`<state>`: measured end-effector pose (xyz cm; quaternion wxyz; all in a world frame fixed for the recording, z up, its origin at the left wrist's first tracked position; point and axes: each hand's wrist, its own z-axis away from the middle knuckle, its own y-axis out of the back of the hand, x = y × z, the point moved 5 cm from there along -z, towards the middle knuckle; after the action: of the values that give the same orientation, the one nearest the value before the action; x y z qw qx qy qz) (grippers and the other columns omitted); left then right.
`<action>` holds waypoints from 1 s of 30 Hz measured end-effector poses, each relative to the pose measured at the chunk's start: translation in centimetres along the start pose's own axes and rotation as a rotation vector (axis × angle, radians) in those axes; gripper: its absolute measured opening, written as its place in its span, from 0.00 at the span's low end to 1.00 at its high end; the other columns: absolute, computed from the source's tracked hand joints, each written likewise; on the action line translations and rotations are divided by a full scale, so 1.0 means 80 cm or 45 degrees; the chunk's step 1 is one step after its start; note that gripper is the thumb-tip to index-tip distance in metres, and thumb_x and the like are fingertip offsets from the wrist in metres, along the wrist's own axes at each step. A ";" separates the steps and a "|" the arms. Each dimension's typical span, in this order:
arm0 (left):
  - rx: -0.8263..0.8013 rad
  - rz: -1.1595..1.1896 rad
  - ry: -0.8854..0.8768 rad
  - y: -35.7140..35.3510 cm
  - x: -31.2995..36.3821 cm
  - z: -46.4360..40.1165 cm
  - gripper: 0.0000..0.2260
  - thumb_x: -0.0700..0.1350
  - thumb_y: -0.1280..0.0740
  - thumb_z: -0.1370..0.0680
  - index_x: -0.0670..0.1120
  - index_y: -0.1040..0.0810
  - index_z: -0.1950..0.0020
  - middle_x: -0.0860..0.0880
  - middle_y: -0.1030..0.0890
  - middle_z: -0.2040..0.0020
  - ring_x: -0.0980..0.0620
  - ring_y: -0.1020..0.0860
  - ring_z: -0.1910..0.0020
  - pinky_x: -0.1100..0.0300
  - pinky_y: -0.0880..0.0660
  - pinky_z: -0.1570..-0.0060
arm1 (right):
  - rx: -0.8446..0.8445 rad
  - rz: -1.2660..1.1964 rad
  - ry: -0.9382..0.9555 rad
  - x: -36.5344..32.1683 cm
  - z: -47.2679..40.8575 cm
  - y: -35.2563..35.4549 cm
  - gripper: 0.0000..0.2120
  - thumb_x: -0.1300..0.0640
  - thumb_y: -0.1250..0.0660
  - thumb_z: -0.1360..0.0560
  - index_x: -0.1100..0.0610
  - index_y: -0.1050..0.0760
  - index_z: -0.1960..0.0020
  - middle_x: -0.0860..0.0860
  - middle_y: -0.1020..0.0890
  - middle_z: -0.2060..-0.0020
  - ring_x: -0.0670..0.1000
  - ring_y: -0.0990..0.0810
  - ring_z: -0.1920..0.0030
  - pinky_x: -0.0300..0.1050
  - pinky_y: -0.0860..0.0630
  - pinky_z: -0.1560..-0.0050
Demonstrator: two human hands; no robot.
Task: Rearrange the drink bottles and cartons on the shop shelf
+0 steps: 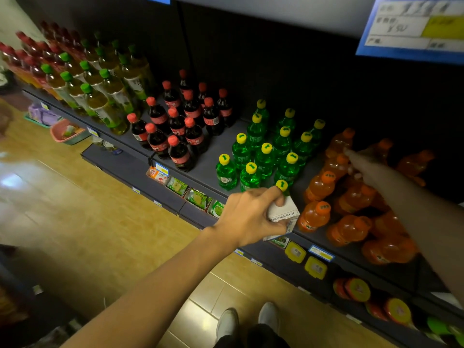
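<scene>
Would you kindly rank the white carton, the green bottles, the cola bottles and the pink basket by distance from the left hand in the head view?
1. White carton: held in the left hand.
2. Green bottles: just behind the hand.
3. Cola bottles: further left along the shelf.
4. Pink basket: far left, lower shelf.

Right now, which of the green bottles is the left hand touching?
The front-most green bottle, at the shelf edge beside the orange bottles. The left hand, gripping a white carton, has its forefinger against that yellow cap; the other green bottles stand untouched behind.
</scene>
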<state>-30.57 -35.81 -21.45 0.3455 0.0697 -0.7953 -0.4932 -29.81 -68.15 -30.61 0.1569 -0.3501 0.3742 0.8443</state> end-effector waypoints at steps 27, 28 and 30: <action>-0.363 0.225 -0.298 -0.098 0.324 -0.052 0.16 0.58 0.30 0.37 0.57 0.32 0.56 0.56 0.26 0.67 0.49 0.26 0.65 0.53 0.28 0.63 | 0.372 -0.376 0.402 0.152 0.248 0.341 0.08 0.53 0.35 0.22 0.58 0.23 0.51 0.51 0.22 0.70 0.43 0.28 0.78 0.35 0.34 0.78; -0.368 0.208 -0.289 -0.109 0.340 -0.054 0.16 0.57 0.28 0.36 0.56 0.32 0.56 0.55 0.26 0.67 0.49 0.26 0.65 0.53 0.28 0.64 | 0.359 -0.381 0.412 0.164 0.250 0.357 0.07 0.54 0.35 0.22 0.58 0.24 0.51 0.52 0.22 0.70 0.41 0.29 0.79 0.34 0.34 0.79; -0.377 0.166 -0.279 -0.131 0.370 -0.058 0.16 0.55 0.26 0.35 0.55 0.31 0.56 0.54 0.24 0.66 0.50 0.26 0.65 0.54 0.29 0.64 | 0.341 -0.376 0.451 0.187 0.255 0.387 0.06 0.55 0.36 0.22 0.58 0.24 0.53 0.53 0.22 0.69 0.39 0.29 0.80 0.35 0.34 0.79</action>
<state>-52.35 -57.87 -14.66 0.2946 -0.0878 -0.7496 -0.5862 -66.35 -73.75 -15.35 0.2552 -0.5194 0.4492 0.6806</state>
